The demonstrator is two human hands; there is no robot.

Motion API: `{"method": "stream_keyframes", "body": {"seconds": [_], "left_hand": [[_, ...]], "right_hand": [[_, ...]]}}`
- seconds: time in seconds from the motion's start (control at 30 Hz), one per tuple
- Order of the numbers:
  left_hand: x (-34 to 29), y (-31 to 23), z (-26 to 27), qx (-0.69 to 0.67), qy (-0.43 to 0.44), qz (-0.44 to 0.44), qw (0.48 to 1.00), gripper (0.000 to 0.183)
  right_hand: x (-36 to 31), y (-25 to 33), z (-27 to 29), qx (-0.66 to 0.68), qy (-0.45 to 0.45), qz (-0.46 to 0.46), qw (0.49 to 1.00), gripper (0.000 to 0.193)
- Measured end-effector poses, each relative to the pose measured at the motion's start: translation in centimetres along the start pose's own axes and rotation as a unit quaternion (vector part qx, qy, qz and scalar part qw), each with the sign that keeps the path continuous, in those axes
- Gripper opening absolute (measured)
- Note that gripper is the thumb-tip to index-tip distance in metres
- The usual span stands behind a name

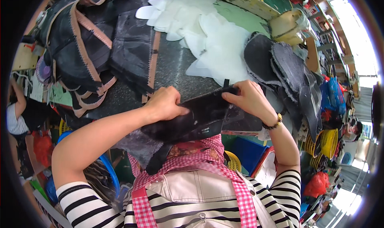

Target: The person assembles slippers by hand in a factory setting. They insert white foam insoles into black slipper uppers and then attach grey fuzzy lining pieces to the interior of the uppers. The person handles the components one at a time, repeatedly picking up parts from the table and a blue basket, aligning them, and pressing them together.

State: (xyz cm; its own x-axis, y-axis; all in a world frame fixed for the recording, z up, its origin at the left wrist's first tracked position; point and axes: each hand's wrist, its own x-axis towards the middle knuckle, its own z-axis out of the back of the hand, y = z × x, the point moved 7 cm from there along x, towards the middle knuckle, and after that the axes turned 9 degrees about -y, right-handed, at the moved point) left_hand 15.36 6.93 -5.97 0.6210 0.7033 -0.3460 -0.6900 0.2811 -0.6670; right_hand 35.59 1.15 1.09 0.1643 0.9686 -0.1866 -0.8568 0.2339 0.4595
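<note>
My left hand [163,105] grips the near-left part of a black boot upper piece [196,122], its thumb pressed on the dark face. On the other end, my right hand [251,99] pinches the top edge between thumb and fingers. The piece is stretched between both hands at the table's near edge, above my lap. A small pale print marks its lower part. Grey fuzzy lining [140,146] hangs below my left forearm; whether it belongs to the same piece, I cannot tell. The fingers behind the piece are hidden.
Black pieces with tan zigzag-edged strips [86,48] lie heaped on the left of the dark table [170,68]. Overlapping translucent white cutouts [218,48] spread across the far middle. Grey fleece-lined pieces [286,64] are piled at right. A blue-rimmed basket [114,176] stands below left.
</note>
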Motion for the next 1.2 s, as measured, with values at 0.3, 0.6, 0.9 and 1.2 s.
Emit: {"method": "stream_keyframes", "body": {"seconds": [0.3, 0.6, 0.9, 1.2], "left_hand": [[-0.1, 0.2, -0.1, -0.002, 0.023, 0.020, 1.000, 0.039], [-0.4, 2.0, -1.4, -0.128, 0.007, 0.017, 0.992, 0.039], [-5.4, -10.0, 10.6, -0.446, -0.103, -0.127, 0.880, 0.029], [-2.5, 4.0, 2.3, -0.538, -0.368, 0.034, 0.758, 0.034]], "right_hand": [[-0.4, 1.1, -1.9, -0.183, -0.067, 0.119, 0.974, 0.049], [-5.2, -0.1, -4.1, -0.101, -0.159, 0.143, 0.972, 0.064], [1.5, 7.9, 7.6, 0.300, -0.073, 0.205, 0.929, 0.042], [-0.8, 16.1, 7.8, 0.009, -0.097, 0.334, 0.938, 0.065]]}}
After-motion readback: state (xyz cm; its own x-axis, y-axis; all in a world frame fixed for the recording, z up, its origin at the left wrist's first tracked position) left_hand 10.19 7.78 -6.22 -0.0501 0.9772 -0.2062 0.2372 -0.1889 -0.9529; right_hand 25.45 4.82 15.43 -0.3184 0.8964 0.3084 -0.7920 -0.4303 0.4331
